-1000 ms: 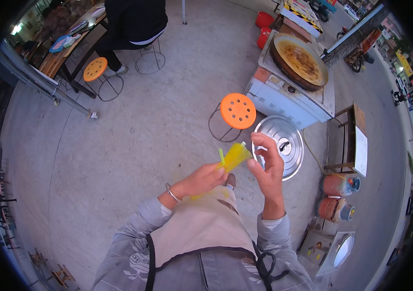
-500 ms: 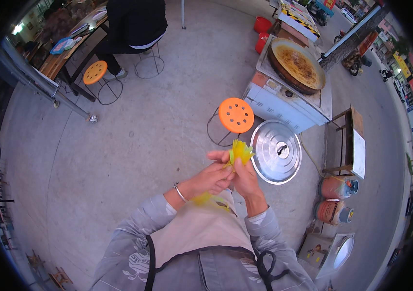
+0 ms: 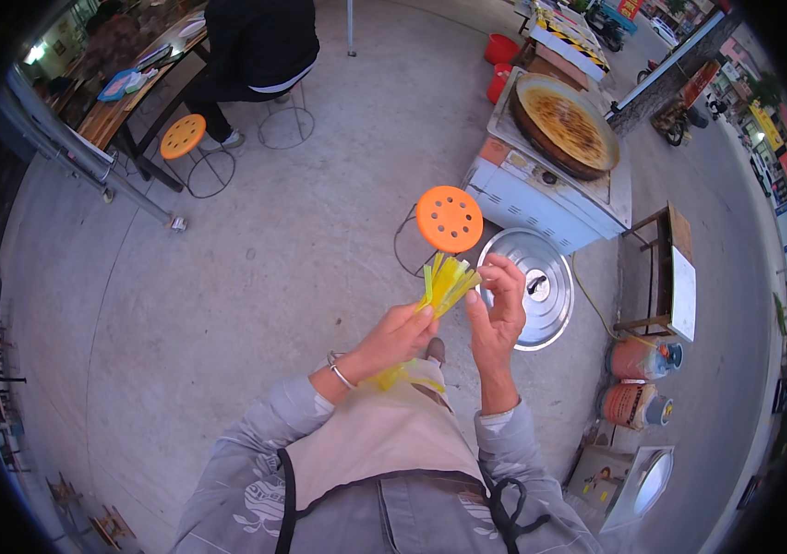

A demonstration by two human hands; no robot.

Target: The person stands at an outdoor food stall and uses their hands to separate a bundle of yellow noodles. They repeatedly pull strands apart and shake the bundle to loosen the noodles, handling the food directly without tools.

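Fingers (image 3: 424, 317) of the left hand (image 3: 386, 340) pinch a fanned bundle of yellow strips (image 3: 450, 283) beyond a beige apron (image 3: 373, 432) — the right hand (image 3: 497, 325) spread beside the tips, contact unclear from here. Separating strips seems the step; next likely calls for lightly pinching 1.

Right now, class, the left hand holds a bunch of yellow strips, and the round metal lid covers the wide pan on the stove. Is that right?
Not quite: the round metal lid does not cover the wide pan. The head view shows that pan uncovered on the stove, with the lid near the orange stool. The left hand does hold a bunch of yellow strips.
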